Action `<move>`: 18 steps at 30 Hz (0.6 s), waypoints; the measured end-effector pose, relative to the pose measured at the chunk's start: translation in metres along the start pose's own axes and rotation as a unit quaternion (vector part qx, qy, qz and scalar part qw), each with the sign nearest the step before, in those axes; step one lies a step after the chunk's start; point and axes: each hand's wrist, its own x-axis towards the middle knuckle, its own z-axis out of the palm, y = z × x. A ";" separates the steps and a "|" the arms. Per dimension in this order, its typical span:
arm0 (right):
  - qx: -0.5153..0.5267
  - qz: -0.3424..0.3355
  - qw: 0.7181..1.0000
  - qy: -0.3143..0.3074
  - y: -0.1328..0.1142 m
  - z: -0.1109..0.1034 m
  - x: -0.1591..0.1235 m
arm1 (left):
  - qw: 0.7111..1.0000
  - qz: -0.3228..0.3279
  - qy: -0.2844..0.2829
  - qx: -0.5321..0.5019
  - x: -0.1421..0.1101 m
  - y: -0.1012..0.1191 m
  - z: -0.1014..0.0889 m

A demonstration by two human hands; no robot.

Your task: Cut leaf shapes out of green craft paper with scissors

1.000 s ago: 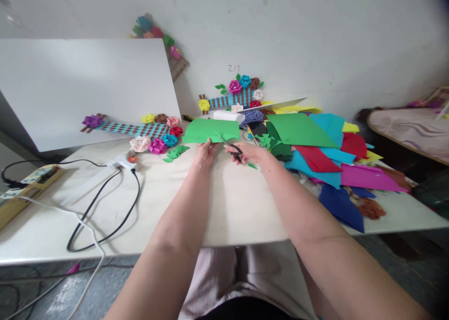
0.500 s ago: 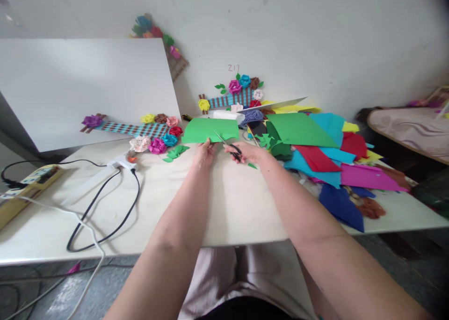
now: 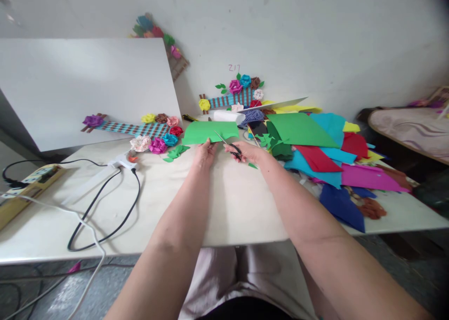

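My left hand (image 3: 206, 152) pinches the near edge of a green sheet of paper (image 3: 203, 131), holding it above the table. My right hand (image 3: 245, 151) is closed round the black handles of a pair of scissors (image 3: 234, 148). Their blades point up and left, at the sheet's near edge, close to my left fingertips. A curved notch shows in that edge to the right of the blades. A small pile of cut green paper leaves (image 3: 176, 153) lies left of my left hand. One more green leaf (image 3: 252, 165) rests just below my right hand.
Coloured paper sheets (image 3: 372, 176) and scraps heap at the right. A glue gun (image 3: 122, 160) with a looped black cable lies left, near a power strip (image 3: 31, 189). Flower-decorated woven strips (image 3: 133, 128) stand behind, against a white board (image 3: 87, 81) and the wall.
The far edge of the green sheet has dipped slightly toward me. Both hands and the scissors stay almost where they were.
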 end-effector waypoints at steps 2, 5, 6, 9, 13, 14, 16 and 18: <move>0.000 -0.001 1.000 0.002 -0.001 0.001 -0.001 | 1.000 -0.002 0.002 -0.001 -0.001 0.000 0.001; 0.000 -0.005 1.000 0.006 -0.001 0.001 -0.001 | 1.000 -0.002 0.002 0.001 -0.002 0.001 0.001; 0.001 -0.007 1.000 0.007 -0.001 0.001 -0.001 | 1.000 -0.004 0.004 0.000 -0.002 0.001 0.002; 0.004 -0.015 1.000 0.010 0.001 0.001 0.001 | 1.000 -0.013 0.014 -0.008 -0.002 0.001 0.003; 0.005 -0.017 1.000 0.018 0.002 0.001 0.003 | 0.999 -0.025 0.016 -0.019 -0.003 0.002 0.004; 0.005 -0.016 1.000 0.020 0.002 0.001 0.003 | 0.999 -0.028 0.018 -0.022 -0.004 0.002 0.004; 0.004 -0.017 1.000 0.023 0.001 0.002 0.002 | 0.999 -0.032 0.022 -0.030 -0.004 0.003 0.004; 0.001 -0.018 0.999 0.027 0.001 0.002 0.002 | 0.998 -0.035 0.026 -0.035 -0.003 0.003 0.004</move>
